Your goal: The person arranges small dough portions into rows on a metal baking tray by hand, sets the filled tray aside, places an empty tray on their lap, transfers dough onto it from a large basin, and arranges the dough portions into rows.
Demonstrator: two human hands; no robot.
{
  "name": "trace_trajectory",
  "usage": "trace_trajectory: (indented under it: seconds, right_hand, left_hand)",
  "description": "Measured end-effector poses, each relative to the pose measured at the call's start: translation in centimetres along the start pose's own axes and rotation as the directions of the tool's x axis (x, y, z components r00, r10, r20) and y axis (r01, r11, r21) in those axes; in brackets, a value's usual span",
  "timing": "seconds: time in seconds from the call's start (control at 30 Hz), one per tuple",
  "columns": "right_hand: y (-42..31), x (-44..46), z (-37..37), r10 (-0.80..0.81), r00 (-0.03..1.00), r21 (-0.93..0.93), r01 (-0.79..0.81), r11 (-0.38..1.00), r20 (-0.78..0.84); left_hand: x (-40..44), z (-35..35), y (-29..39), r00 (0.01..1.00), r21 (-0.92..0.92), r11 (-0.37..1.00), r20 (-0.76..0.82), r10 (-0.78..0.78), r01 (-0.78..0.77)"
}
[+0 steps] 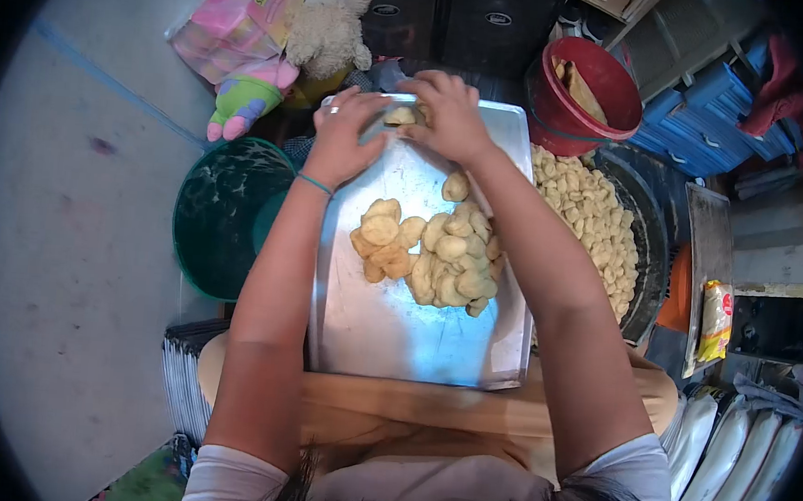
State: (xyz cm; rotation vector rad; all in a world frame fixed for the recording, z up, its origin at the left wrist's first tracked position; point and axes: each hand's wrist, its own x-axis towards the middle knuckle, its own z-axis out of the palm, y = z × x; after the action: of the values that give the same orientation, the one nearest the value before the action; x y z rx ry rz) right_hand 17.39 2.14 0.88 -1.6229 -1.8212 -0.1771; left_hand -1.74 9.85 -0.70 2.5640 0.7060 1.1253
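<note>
A shallow metal tray [359, 327] lies across my lap. On it are a large heap of pale tan, rounded snack pieces [452, 263] and a smaller, browner cluster [380, 242], which touch each other. A single piece [455, 186] sits just beyond the heap. My left hand [346, 137] is at the far left corner of the tray, fingers apart and curved, with nothing visible in it. Beside it, my right hand [448, 116] curls over the far edge, thumb and fingers around a snack piece [421, 114]. Another piece [399, 116] shows between my hands.
A green tub [227, 215] stands left of the tray. To the right, a wide dark basin [650, 259] holds many similar pieces, with a red bucket [580, 95] behind it. A stuffed toy [329, 27] and a pink package [241, 16] lie at the back left.
</note>
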Motion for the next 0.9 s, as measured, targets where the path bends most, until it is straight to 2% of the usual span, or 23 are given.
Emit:
trace_trajectory:
  seconds: [0.07,0.1,0.13,0.23,0.27,0.3,0.37,0.4,0.43,0.5,0.6,0.7,0.73,0.77,0.83,0.9]
  right_hand:
    - [1.7,-1.2,-0.7,0.07,0.957,0.055,-0.089,0.995,0.28]
    - [2.8,-2.0,-1.0,0.096,0.904,0.067,-0.136,0.988,0.417]
    - [3.4,-2.6,-1.4,0.016,0.92,0.134,-0.074,0.988,0.392]
    - [1.9,-4.8,-4.3,0.096,0.976,0.248,-0.143,0.958,0.195]
    - [1.5,-5.7,-4.6,0.074,0.982,0.241,-0.115,0.964,0.172]
    - [0.8,-6.2,-5.0,0.049,0.939,0.267,-0.147,0.952,0.341]
    - [-0.2,-6.9,-5.9,-0.016,0.771,0.3,-0.229,0.926,0.637]
    - [0.8,-6.9,-5.5,-0.011,0.818,0.319,-0.211,0.924,0.575]
    - [1.6,-6.3,-5.9,0.131,0.835,0.3,-0.332,0.894,0.534]
    - [3.8,-4.7,-4.9,0.344,0.899,0.272,-0.414,0.869,0.27]
    - [5.2,-3.4,-2.5,0.313,0.931,0.413,-0.365,0.835,0.19]
    - [3.6,-4.3,-4.5,0.278,0.94,0.135,-0.307,0.942,0.2]
    - [0.6,-4.8,-7.2,0.372,0.862,0.042,-0.41,0.911,0.344]
    - [0.2,-5.9,-7.3,0.259,0.825,0.163,-0.385,0.908,0.502]
    - [1.0,-8.3,-7.8,-0.025,0.681,0.393,-0.392,0.831,0.732]
    - [3.1,-8.3,-8.6,0.086,0.686,0.495,-0.599,0.63,0.722]
  left_hand:
    - [0.5,0.8,-0.2,0.99,0.136,0.989,0.137,0.031,-0.05]
    - [0.8,1.3,-0.5,0.979,0.197,0.977,0.202,0.037,-0.078]
    - [1.2,1.7,-0.6,0.983,0.315,0.946,0.182,0.016,-0.073]
    - [2.2,1.5,-0.4,0.965,0.304,0.952,0.242,-0.098,0.02]
    - [2.1,1.8,-0.8,0.977,0.31,0.95,0.211,-0.022,-0.045]
    - [2.1,2.0,-0.5,0.98,0.257,0.963,0.195,0.025,-0.075]
    - [2.0,2.5,0.8,0.979,0.149,0.978,0.164,0.122,-0.147]
    - [2.1,2.9,1.4,0.962,0.152,0.969,0.223,0.156,-0.193]
    - [2.3,3.5,1.7,0.951,0.162,0.963,0.256,0.171,-0.216]
    - [2.8,4.8,2.2,0.927,0.176,0.95,0.321,0.193,-0.258]
    - [3.8,5.4,2.1,0.928,0.245,0.952,0.363,0.086,-0.184]
    - [3.5,5.0,1.9,0.951,0.195,0.97,0.296,0.085,-0.148]
    - [3.3,4.8,2.0,0.963,0.162,0.978,0.254,0.091,-0.135]
    - [3.4,4.7,2.0,0.969,0.14,0.978,0.213,0.123,-0.155]
    - [3.2,4.8,2.3,0.974,0.091,0.977,0.137,0.182,-0.195]
    - [3.3,5.9,1.7,0.959,0.13,0.971,0.23,0.167,-0.2]
